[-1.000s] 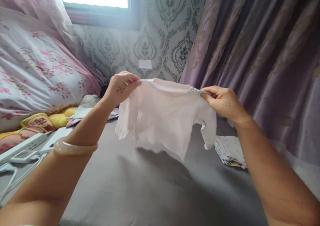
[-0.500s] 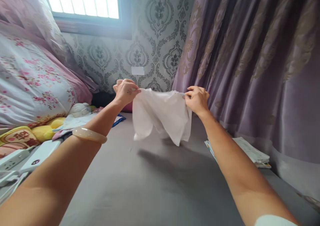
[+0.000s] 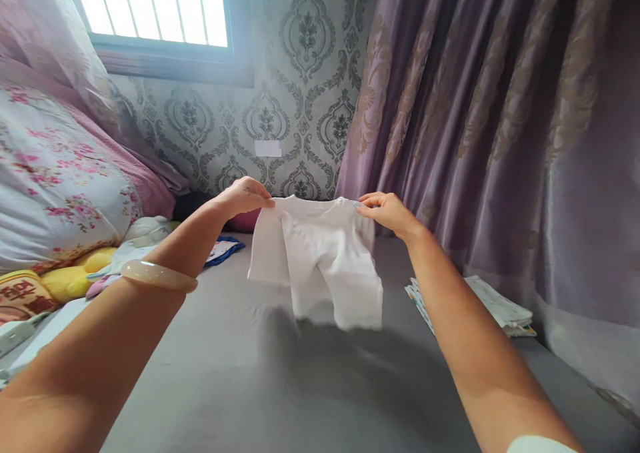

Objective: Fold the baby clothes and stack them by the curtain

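A small white long-sleeved shirt point(image 3: 325, 253) hangs spread between my two hands, above a grey bed sheet point(image 3: 210, 366). My left hand point(image 3: 245, 196) pinches it at the left shoulder, beside the neckline. At the other shoulder, near a small button by the collar, my right hand point(image 3: 385, 209) grips the cloth between thumb and fingers. The lower hem hangs loose just over the sheet and casts a shadow there. One sleeve droops on the left; the one on the right is partly hidden behind the shirt's body.
A stack of folded cloths point(image 3: 500, 306) lies by the purple curtain point(image 3: 480, 139) on the right. Along the left are a floral pillow point(image 3: 60, 179), a yellow plush toy point(image 3: 70, 283), a blue-edged cloth point(image 3: 225, 249) and a white power strip point(image 3: 20, 333).
The shirt has swung down and opened out flatter, its body now hanging longer. Both hands sit slightly lower in view, still holding the shoulders.
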A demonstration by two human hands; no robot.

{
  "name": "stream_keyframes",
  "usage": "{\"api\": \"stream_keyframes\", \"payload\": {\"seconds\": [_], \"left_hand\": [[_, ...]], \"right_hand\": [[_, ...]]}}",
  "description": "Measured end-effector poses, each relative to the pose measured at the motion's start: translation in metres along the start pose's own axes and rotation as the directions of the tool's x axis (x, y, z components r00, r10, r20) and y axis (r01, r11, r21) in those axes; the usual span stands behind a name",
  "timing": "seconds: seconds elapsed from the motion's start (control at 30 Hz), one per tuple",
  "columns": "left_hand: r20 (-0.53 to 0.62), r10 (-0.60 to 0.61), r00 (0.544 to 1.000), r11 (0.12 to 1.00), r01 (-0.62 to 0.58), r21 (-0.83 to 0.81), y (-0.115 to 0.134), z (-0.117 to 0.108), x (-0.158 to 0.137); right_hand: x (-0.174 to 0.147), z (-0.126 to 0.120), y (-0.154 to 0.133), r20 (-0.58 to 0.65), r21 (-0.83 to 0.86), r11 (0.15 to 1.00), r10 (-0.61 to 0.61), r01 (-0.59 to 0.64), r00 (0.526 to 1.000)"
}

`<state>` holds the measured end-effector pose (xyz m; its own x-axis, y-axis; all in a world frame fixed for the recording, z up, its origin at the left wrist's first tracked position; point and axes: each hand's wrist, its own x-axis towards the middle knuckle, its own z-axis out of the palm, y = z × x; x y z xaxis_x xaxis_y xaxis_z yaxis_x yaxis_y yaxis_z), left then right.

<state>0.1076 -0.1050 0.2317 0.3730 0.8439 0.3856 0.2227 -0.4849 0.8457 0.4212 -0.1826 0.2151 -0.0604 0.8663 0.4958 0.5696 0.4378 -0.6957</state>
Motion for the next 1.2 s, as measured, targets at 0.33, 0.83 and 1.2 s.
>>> {"api": "stream_keyframes", "payload": {"seconds": [0.33, 0.83, 1.2], "left_hand": [[-0.024, 0.038, 0.999, 0.992, -0.04, -0.121, -0.018, 0.003, 0.001], [-0.015, 0.115, 0.993, 0.972, -0.115, -0.204, -0.017, 0.005, 0.003], [0.024, 0.085, 0.996, 0.984, -0.081, -0.158, -0.017, 0.004, 0.001]], "right_hand": [[-0.001, -0.009, -0.001, 0.158, 0.251, 0.967, -0.006, -0.034, 0.987], [0.004, -0.01, 0.017, 0.085, 0.279, 0.96, 0.003, -0.027, 0.996], [0.006, -0.014, 0.023, 0.078, 0.272, 0.96, 0.04, -0.06, 0.996]]}}
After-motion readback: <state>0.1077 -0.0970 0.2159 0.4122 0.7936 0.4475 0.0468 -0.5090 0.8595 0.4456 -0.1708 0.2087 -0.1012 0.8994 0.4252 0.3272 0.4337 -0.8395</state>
